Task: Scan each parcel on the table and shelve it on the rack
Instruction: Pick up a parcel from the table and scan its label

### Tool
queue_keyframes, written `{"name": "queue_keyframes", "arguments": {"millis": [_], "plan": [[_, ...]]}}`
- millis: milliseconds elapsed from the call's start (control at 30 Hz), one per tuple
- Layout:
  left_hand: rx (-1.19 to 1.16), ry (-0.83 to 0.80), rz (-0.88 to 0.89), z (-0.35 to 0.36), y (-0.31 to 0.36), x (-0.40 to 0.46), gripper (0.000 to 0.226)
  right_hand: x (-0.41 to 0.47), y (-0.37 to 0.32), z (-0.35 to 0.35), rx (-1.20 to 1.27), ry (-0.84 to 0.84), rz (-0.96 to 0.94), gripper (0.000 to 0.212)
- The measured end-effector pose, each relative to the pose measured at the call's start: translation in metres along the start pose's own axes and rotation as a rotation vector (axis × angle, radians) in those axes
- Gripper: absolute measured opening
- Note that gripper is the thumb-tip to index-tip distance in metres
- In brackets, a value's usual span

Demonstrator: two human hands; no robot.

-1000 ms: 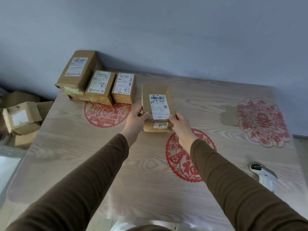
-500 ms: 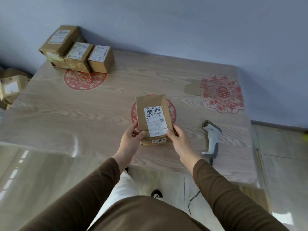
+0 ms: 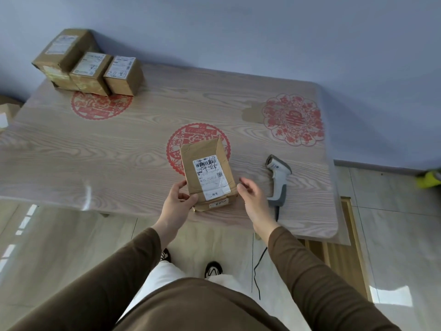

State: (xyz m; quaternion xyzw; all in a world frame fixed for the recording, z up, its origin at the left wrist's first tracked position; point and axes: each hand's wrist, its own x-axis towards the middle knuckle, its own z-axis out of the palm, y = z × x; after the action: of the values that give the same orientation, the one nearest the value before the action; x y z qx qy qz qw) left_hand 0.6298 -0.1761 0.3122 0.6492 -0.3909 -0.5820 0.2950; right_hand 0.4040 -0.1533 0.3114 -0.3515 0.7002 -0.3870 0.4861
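1. We are looking down at a brown parcel (image 3: 207,174) lying near the front edge of the bench (image 3: 95,151), its white label (image 3: 211,178) facing up. The label is showing a barcode, black handwriting across it, a small QR code and digits starting "159"; the rest is too small for us to read. A small tag (image 3: 218,204) on the near end is carrying a number we cannot make out.
2. Our left hand (image 3: 177,201) is gripping the parcel's near left corner, thumb on top and fingers (image 3: 188,201) curled against the side. Our right hand (image 3: 251,198) is hovering just beside the parcel's right edge with its fingers loosely spread, touching nothing.
3. A white and grey scanner (image 3: 278,179) is lying on the bench just right of the right hand, its head pointing away from us. Its dark cable (image 3: 259,266) is hanging off the front edge down to the floor.
4. Three more boxes (image 3: 90,68) are sitting touching one another at the far left corner against the blue wall (image 3: 238,32), each with a white label too blurred to read.
5. Red paper-cut designs are showing on the bench: one (image 3: 101,106) before the boxes, one (image 3: 198,139) partly under the parcel, one (image 3: 293,119) at far right.
6. The middle and left of the bench are lying open between the parcel and the boxes. More cartons (image 3: 6,111) are showing past the left edge.
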Motion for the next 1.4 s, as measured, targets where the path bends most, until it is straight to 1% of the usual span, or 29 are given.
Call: {"name": "queue_keyframes", "arguments": {"millis": [67, 133, 167, 233, 300, 367, 433, 500, 600, 733, 800, 867, 967, 1000, 1167, 1267, 1400], "plan": [[0.008, -0.001, 0.005, -0.001, -0.001, 0.002, 0.051, 0.009, 0.008, -0.017, -0.014, 0.192, -0.003, 0.036], [0.021, -0.009, 0.005, -0.001, -0.002, 0.003, 0.051, 0.024, 0.018, -0.039, -0.093, 0.404, 0.021, 0.037], [0.028, -0.012, 0.004, -0.001, -0.002, 0.004, 0.051, 0.032, 0.022, -0.050, -0.133, 0.471, 0.061, 0.039], [0.043, -0.014, 0.003, -0.001, -0.003, 0.004, 0.053, 0.049, 0.027, -0.065, -0.195, 0.517, 0.156, 0.045], [0.065, -0.018, 0.005, -0.002, -0.004, 0.005, 0.053, 0.062, 0.031, -0.070, -0.175, 0.497, 0.229, 0.049], [0.082, -0.024, 0.007, -0.002, -0.004, 0.005, 0.052, 0.071, 0.034, -0.070, -0.152, 0.472, 0.257, 0.052], [0.098, -0.029, 0.006, -0.004, -0.003, 0.007, 0.051, 0.077, 0.036, -0.069, -0.132, 0.432, 0.267, 0.051], [0.107, -0.032, -0.002, -0.005, -0.002, 0.008, 0.051, 0.074, 0.030, -0.064, -0.003, 0.337, 0.277, 0.049], [0.106, -0.035, -0.010, -0.005, -0.003, 0.010, 0.052, 0.060, 0.008, -0.052, 0.137, 0.217, 0.211, 0.043], [0.101, -0.035, -0.016, -0.004, -0.004, 0.010, 0.051, 0.025, -0.028, -0.033, 0.226, 0.132, 0.087, 0.030], [0.099, -0.031, -0.019, -0.003, -0.004, 0.009, 0.050, 0.007, -0.041, -0.021, 0.188, 0.093, 0.010, 0.026], [0.101, -0.027, -0.014, -0.003, -0.005, 0.010, 0.050, -0.010, -0.047, -0.008, 0.085, 0.074, -0.091, 0.022], [0.102, -0.029, -0.008, -0.003, -0.003, 0.011, 0.051, -0.025, -0.045, 0.008, -0.112, 0.060, -0.228, 0.024], [0.103, -0.030, -0.007, -0.002, -0.003, 0.011, 0.050, -0.029, -0.044, 0.011, -0.139, 0.059, -0.253, 0.025], [0.104, -0.028, -0.010, -0.001, -0.003, 0.009, 0.050, -0.033, -0.046, 0.015, -0.180, 0.037, -0.282, 0.024], [0.109, -0.026, -0.012, -0.001, -0.004, 0.009, 0.050, -0.033, -0.046, 0.016, -0.164, 0.014, -0.273, 0.023], [0.116, -0.029, -0.013, -0.002, -0.002, 0.009, 0.049, -0.034, -0.049, 0.015, -0.205, 0.035, -0.317, 0.023]]}}
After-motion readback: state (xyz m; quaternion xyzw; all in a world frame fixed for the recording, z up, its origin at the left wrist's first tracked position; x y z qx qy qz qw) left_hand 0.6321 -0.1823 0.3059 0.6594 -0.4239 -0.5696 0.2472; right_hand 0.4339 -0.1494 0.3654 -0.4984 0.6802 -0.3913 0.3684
